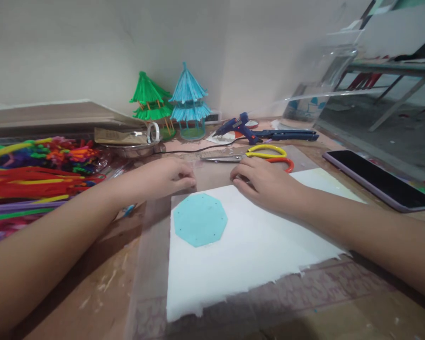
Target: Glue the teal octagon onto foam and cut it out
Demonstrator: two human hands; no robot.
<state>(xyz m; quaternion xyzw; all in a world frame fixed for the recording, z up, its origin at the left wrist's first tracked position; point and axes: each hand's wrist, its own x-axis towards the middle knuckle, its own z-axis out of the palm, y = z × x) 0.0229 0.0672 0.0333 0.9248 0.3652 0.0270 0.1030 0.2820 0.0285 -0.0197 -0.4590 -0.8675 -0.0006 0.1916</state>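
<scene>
A pale blue octagon (pixel 200 220) with small dark dots near its corners lies flat on the left part of a white sheet (pixel 248 255). My left hand (pixel 173 174) rests just beyond the octagon, by the sheet's far left corner. Its fingers bend loosely, thumb apart from them, with nothing visible in between. Over the sheet's far edge lies my right hand (pixel 260 179), loosely curled with a gap between thumb and fingers and no object seen in it. Scissors (pixel 226 159) with yellow and orange handles lie right behind it; the hand partly covers them.
Bundles of coloured pipe cleaners (pixel 28 184) lie at the left beside a metal bowl (pixel 134 148). A green tiered model (pixel 150 101) and a blue one (pixel 189 101) stand by the wall. A glue gun (pixel 235 126), blue-handled tool (pixel 286 135) and phone (pixel 378 177) lie to the right.
</scene>
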